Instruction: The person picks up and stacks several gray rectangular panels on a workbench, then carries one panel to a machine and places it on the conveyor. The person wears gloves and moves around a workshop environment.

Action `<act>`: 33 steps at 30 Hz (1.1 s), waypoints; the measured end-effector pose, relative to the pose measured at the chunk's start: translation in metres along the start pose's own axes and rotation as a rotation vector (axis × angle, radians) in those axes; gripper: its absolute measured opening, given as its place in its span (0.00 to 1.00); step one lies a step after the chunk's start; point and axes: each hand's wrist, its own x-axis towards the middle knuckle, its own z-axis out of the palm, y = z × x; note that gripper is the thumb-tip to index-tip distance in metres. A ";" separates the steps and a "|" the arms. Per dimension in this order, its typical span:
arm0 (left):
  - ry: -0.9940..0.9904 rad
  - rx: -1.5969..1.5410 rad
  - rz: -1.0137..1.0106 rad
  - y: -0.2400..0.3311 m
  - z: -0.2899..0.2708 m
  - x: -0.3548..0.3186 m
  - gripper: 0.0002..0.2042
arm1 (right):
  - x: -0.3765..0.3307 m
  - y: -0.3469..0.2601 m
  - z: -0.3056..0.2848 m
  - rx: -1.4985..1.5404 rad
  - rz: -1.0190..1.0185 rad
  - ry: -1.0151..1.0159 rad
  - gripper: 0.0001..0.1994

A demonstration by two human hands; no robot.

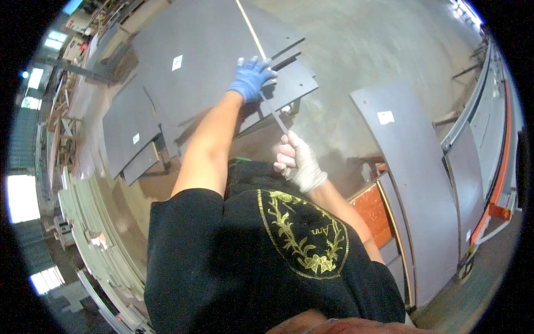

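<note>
My left hand [250,80], in a blue glove, lies with its fingers spread at the right edge of a stack of dark grey panels [206,39]. A long thin strip [251,30] runs from the top of the view over the panels and passes beneath this hand. Its upper stretch looks pale, its lower stretch greyish. Nearer my body, my right hand [300,161], in a white glove, is closed around the strip's near end. Beside my left hand, several panel corners with small holes stick out unevenly. The strip under my left palm is hidden.
More grey panels [122,128] lie at the left. To the right, long grey panels [411,172] with white labels rest near an orange-red board [371,214]. A machine rail with an orange band [503,145] runs along the far right. Pale boards [100,222] are stacked at the lower left.
</note>
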 end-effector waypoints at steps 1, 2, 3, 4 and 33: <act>-0.106 -0.017 -0.028 0.006 -0.011 -0.013 0.33 | -0.007 0.006 -0.001 0.008 0.005 0.044 0.12; -0.121 -0.017 -0.019 0.008 -0.009 -0.016 0.31 | -0.009 0.005 0.002 0.010 -0.001 0.078 0.13; 0.202 0.229 -0.106 -0.077 -0.114 0.073 0.30 | 0.060 -0.094 0.045 -0.241 -0.260 -0.269 0.12; 0.017 0.086 -0.051 -0.028 -0.034 0.006 0.29 | 0.009 -0.032 0.008 -0.161 -0.097 -0.066 0.13; 0.352 -0.855 0.003 0.013 0.003 -0.097 0.20 | -0.104 -0.093 -0.155 -0.676 -0.962 0.701 0.17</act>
